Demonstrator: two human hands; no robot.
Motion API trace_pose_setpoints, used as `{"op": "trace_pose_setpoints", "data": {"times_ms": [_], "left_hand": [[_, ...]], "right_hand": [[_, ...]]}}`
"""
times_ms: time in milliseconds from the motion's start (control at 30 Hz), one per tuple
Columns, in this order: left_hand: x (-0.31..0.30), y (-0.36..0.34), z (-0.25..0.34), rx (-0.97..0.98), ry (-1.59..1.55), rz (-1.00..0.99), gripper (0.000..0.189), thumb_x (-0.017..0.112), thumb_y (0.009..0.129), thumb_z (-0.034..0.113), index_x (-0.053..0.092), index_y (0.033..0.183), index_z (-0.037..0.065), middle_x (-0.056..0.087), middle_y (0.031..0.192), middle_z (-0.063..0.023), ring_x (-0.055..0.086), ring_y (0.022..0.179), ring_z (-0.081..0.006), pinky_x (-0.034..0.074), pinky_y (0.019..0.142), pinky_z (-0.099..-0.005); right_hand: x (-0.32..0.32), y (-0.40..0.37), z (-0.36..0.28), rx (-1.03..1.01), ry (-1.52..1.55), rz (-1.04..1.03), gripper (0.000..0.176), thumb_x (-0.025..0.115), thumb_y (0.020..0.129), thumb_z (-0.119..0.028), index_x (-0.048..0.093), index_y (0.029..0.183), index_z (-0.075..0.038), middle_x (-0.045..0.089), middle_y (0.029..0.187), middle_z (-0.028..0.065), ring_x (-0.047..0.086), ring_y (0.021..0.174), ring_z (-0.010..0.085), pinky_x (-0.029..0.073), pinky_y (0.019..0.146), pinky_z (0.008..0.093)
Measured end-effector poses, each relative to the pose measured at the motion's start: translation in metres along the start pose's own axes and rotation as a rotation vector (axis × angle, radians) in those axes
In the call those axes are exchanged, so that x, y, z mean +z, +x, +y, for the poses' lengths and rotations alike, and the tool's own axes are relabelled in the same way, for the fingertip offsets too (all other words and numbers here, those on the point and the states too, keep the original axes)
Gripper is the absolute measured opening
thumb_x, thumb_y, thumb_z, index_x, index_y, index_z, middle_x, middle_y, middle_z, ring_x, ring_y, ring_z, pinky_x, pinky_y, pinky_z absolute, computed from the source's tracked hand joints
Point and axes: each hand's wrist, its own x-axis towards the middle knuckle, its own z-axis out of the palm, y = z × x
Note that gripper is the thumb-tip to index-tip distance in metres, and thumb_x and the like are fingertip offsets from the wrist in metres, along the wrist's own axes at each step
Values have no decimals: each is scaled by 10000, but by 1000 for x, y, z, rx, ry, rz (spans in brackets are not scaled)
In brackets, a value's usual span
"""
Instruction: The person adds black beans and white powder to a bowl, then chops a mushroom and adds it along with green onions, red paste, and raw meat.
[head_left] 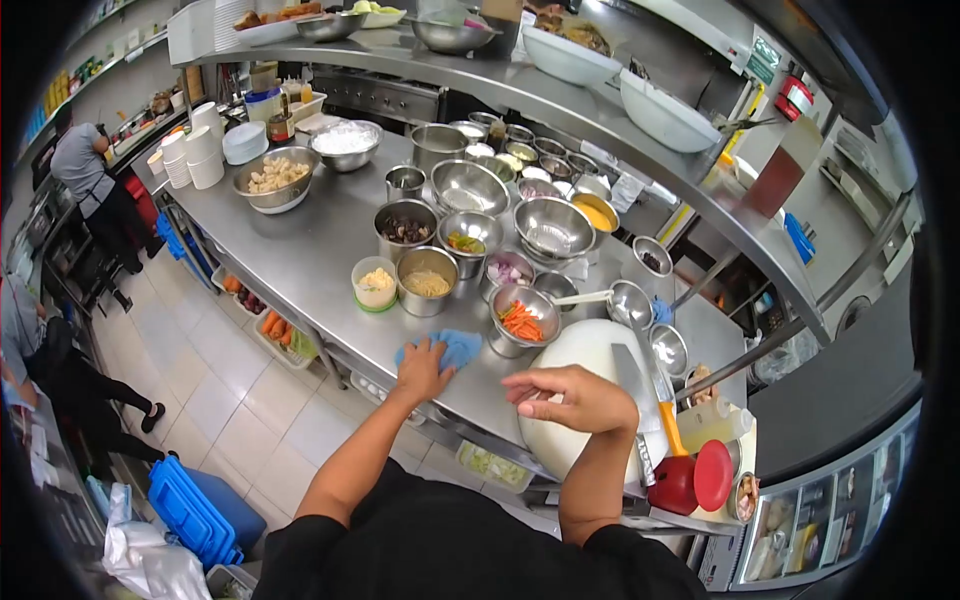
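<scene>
Left hand point(425, 370): fingers over blue cloth point(460, 348), grip unclear | right hand point(577, 400): fingers open | carrot bowl point(524, 315) could tip, if nearby cloth bumps it

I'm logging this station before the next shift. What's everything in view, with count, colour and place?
Steel table: one, grey, centre
Blue cloth: one, light blue, near table edge
Steel bowls and pots: many, silver, across table
Carrot strips: one bowlful, orange, mid-table
Round board: one, white, right
Red container: one, red, lower right
Overhead shelf: one, grey, above table
Large bowls: two, white, on shelf
Fire extinguisher: one, red, upper right
Blue lid: one, blue, lower left
Other people: two, grey tops, far left
Smaller items: too many or blurred to count
Left hand: one, bare, on cloth
Right hand: one, bare, above board
</scene>
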Motion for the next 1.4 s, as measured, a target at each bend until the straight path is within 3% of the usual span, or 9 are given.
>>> {"op": "trace_pose_setpoints", "data": {"times_ms": [233,300,400,433,700,900,1067,1200,1400], "left_hand": [[-55,-6,-6,51,-287,-93,773,672,812,346,295,1445,113,429,1340,-234,480,1111,-439,408,968,-438],[-68,-8,-23,247,-537,80,740,658,840,356,313,1433,77,496,1274,-212,557,1054,-336,450,911,-401],[-116,-14,-51,-28,-791,-48,698,656,864,292,319,1428,58,559,1208,-152,603,967,-190,499,739,-275],[-115,-14,-72,-7,-748,122,646,639,880,269,350,1403,24,608,1100,-98,622,821,-128,487,647,-235],[-151,35,-326,-396,-1072,415,510,587,909,216,416,1337,-1,625,1008,-81,644,734,-130,477,593,-235],[-175,106,-445,-681,-1293,327,452,526,947,285,443,1294,7,620,1106,-81,644,826,-124,408,531,-195],[-173,149,-473,-684,-1514,181,583,502,963,344,332,1385,-20,603,1169,-103,650,869,-150,460,552,-221],[-171,172,-481,-658,-1574,175,635,482,968,370,268,1422,-19,589,1193,-114,652,887,-156,467,548,-222],[-177,191,-493,-609,-1565,230,392,462,986,330,508,1163,-16,607,1112,-99,660,847,-151,425,494,-204]], "right_hand": [[6,-4,18,115,417,336,232,692,832,-80,614,1044,-23,562,793,-21,555,749,65,462,684,202],[7,15,11,40,427,390,254,666,848,-65,599,1082,7,579,801,-6,582,757,86,478,701,222],[8,64,17,-88,479,370,277,607,890,-76,571,1142,35,627,865,61,607,783,118,482,726,243],[8,88,17,-98,465,342,277,592,904,-103,571,1144,34,632,888,70,612,800,124,482,719,244],[5,411,4,78,488,265,397,479,977,-316,538,1188,15,622,1030,95,614,914,160,511,721,273],[-17,704,140,351,974,428,629,468,959,-425,331,1292,91,537,1165,249,594,1000,298,526,773,353],[-35,794,196,516,1457,644,624,415,971,-336,181,1326,120,422,1252,331,544,1068,392,524,842,403],[-39,818,216,481,1400,655,413,424,872,-121,348,1203,115,459,1185,265,556,1002,360,544,811,370],[-40,844,224,498,1270,920,290,388,831,-68,409,1053,117,470,1117,309,549,922,438,572,752,429]]}}
